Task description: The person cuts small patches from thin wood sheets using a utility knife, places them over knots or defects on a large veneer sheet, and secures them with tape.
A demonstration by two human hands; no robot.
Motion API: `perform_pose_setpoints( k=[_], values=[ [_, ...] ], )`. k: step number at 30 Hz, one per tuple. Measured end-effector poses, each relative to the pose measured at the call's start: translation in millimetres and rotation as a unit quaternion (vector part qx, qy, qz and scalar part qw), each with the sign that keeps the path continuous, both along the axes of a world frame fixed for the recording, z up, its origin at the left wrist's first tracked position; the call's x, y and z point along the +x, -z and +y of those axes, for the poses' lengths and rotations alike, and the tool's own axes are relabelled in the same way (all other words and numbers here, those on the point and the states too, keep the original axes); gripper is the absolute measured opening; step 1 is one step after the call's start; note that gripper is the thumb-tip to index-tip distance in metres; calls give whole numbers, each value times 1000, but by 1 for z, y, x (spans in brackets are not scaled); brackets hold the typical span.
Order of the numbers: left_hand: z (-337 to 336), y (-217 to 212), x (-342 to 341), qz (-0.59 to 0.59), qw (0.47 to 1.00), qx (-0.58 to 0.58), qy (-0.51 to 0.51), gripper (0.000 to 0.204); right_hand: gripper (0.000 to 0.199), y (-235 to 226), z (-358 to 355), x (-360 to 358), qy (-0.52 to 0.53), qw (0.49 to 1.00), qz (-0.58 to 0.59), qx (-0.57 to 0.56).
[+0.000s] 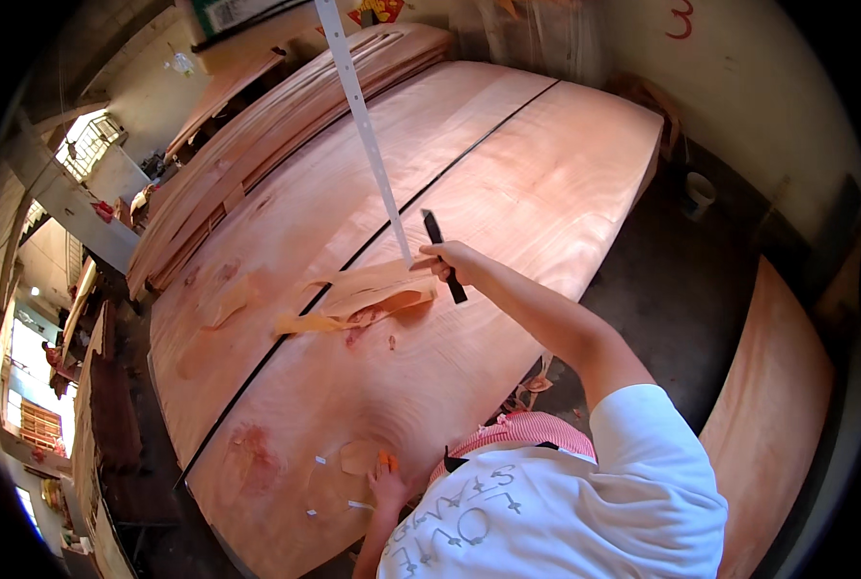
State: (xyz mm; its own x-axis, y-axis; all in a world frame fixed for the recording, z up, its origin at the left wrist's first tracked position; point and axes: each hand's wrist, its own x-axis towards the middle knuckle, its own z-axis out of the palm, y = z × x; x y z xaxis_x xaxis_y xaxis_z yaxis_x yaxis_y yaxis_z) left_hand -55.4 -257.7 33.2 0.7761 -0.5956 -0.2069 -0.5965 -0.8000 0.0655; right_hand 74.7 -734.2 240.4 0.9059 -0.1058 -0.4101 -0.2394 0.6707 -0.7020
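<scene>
My right hand (453,262) is raised over the wood sheets, its fingers closed. It grips a dark flat knife-like tool (434,230) and pinches the lower end of a white perforated paper tape (368,130), which runs up out of the picture. Low down, close to my body, my left hand (388,485) rests on the top veneer sheet (488,338), its fingers at a small orange object (386,461) whose kind I cannot make out. Beside it lie a rounded veneer patch (359,457) and several small white tape pieces (320,460).
A long black strip (373,239) crosses the sheet diagonally. Torn veneer scraps (377,294) lie mid-sheet. Stacked wavy veneers (247,174) line the far left side. At right stand a white bucket (699,193) on the floor and a curved wood sheet (773,405).
</scene>
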Motion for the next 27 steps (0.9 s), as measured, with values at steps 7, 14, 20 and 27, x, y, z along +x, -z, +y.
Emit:
perform_pose_setpoints(
  k=[7,14,20,27],
  values=[
    [-3,3,-7,3,1000,-26,-15,74,14,81,21,-6,234,950,40,201],
    [0,8,-1,34,995,-86,-28,62,14,126,58,-47,58,998,27,10],
    [-5,-14,28,113,961,-190,-167,38,20,90,76,-96,-3,989,-16,-145],
    [-152,-170,78,97,840,-533,-38,44,22,99,109,-111,-105,972,-34,-209]
  ],
)
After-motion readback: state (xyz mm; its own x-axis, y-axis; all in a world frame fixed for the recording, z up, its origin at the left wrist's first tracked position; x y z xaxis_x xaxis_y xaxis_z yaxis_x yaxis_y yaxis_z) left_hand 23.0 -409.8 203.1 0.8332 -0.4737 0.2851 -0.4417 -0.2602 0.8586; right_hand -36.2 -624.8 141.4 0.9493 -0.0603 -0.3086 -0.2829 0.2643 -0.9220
